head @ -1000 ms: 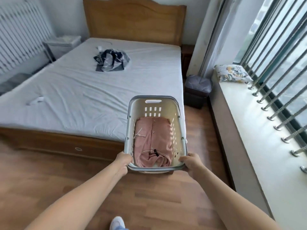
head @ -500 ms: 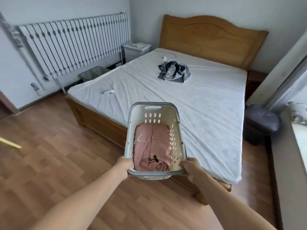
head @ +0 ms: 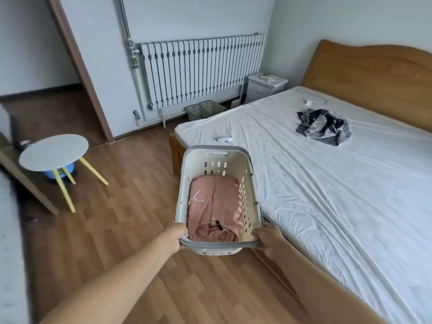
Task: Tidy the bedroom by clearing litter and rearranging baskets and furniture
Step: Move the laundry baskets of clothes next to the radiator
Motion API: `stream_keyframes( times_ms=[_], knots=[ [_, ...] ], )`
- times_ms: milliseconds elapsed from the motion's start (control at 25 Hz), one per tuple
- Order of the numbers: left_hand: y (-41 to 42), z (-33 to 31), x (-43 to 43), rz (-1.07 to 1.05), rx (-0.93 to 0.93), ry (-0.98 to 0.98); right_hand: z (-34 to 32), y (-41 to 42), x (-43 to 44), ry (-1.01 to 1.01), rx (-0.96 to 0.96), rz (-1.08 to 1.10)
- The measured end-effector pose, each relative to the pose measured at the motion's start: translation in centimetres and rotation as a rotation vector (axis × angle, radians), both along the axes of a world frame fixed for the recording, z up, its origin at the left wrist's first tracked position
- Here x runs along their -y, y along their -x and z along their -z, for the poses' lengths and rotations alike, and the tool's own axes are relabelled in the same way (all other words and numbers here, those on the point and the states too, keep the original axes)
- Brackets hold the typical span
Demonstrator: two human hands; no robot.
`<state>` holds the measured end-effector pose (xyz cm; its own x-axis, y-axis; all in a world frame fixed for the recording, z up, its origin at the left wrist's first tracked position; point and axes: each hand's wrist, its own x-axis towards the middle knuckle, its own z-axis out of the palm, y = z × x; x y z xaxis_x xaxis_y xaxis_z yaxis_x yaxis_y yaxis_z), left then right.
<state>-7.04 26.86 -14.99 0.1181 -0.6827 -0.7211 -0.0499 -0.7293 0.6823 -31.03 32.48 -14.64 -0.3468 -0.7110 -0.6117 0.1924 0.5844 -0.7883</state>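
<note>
Laundry basket (head: 217, 157) held off the floor beside the bed (head: 339, 183) — left hand (head: 174, 237) and right hand (head: 268, 239) each grip its near rim, fingers curled round it. Pink garment (head: 216, 206) folded inside. Two small baskets (head: 204, 109) below the radiator (head: 201, 69).

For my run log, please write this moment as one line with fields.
held: laundry basket | left hand: grips near rim | right hand: grips near rim | contents: pink garment | place: beside bed
</note>
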Motion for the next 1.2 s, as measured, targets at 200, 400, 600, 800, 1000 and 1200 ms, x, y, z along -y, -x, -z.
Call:
stream_keyframes(
  times_ms=[200, 400, 600, 800, 1000, 1200],
  knots=[
    [-5.0, -0.3, 3.1, -0.131, -0.034, -0.039, -0.4, -4.9, 6.2, -0.033, -0.036, -0.123],
    [-8.2, 0.4, 8.1, -0.214, -0.024, -0.089, -0.2, -8.3, 13.6, -0.058, -0.031, -0.227],
    [-9.8, 1.0, 16.7, -0.286, 0.023, -0.125, 1.4, -9.9, 24.5, -0.082, -0.018, -0.299],
    [-10.9, 0.8, 25.0, -0.375, -0.010, -0.171, 1.2, -11.1, 34.8, -0.100, -0.051, -0.373],
    [-13.7, 1.1, 31.5, -0.459, 0.008, -0.180, 2.4, -14.4, 43.9, -0.113, -0.079, -0.475],
    [-19.0, 2.2, 38.1, -0.520, -0.003, -0.212, 4.4, -19.8, 51.4, -0.170, -0.049, -0.514]
  ],
)
